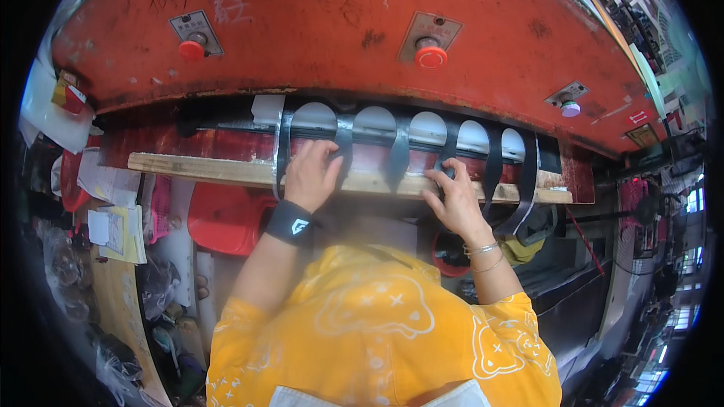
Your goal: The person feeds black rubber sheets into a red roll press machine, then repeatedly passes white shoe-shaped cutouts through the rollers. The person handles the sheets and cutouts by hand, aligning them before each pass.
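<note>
Both hands on black sheet (400,147) at wooden board (219,169) edge: left hand (311,175), right hand (455,197).

Scuffed red painted metal press (339,22), rough wooden plank (204,168), glossy dark sheet (400,152)

Red press housing (339,38): three small rectangular label plates (195,29), pale grey, each behind a push button. One near the upper left corner, one at upper centre, one smaller toward the right end above the lower lip. Small yellowish rectangular plate (642,135) at the housing's far right edge, dark border. Yellow-and-red tag (66,93) at the housing's left end, on white sheeting. Below the wooden board's left end: white and yellow paper sheets (113,230), stacked, overlapping.
</note>
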`<state>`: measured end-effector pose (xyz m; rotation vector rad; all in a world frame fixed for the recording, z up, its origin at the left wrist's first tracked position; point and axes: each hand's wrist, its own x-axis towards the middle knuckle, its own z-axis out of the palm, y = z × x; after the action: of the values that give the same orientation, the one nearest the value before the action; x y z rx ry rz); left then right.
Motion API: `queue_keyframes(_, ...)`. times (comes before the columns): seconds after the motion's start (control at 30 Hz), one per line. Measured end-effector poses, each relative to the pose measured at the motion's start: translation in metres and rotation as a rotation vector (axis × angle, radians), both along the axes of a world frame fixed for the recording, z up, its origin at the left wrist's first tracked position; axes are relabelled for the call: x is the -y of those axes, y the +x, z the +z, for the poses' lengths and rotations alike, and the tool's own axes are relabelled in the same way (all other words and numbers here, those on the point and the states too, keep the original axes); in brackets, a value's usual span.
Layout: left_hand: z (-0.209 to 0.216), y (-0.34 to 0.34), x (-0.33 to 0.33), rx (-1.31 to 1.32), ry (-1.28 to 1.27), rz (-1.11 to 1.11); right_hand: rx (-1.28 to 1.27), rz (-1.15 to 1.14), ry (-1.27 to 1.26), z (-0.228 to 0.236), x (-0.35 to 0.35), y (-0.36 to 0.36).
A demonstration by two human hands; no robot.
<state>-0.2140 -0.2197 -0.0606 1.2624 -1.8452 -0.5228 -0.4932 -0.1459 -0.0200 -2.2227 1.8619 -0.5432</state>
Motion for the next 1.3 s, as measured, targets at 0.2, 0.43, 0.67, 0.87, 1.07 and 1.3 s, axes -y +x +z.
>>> queue_keyframes(0.2, -0.01, -0.001, -0.008, -0.04, 0.065, 0.04, -0.007, 0.049, -0.049, -0.004, -0.009, 0.0)
queue_keyframes(0.43, -0.001, 0.017, -0.07, 0.06, 0.32, -0.032, 0.08, 0.117, 0.571, 0.065, -0.009, -0.003)
queue_keyframes(0.67, 0.032, 0.038, -0.074, -0.321, -0.027, 0.072, 0.054, 0.226, -0.154, 0.025, 0.052, 0.128)
queue_keyframes(0.87, 0.016, 0.049, -0.078, 0.012, 0.065, -0.016, 0.161, 0.236, -0.041, 0.005, 0.024, 0.175)
queue_keyframes(1.07, 0.009, 0.057, -0.114, 0.51, -0.026, -0.008, 0.468, 0.171, 0.088, 0.028, -0.008, 0.112)
queue_keyframes(1.3, 0.015, 0.049, -0.111, 0.459, 0.026, 0.01, -0.035, 0.097, -0.148, 0.005, -0.02, 0.114)
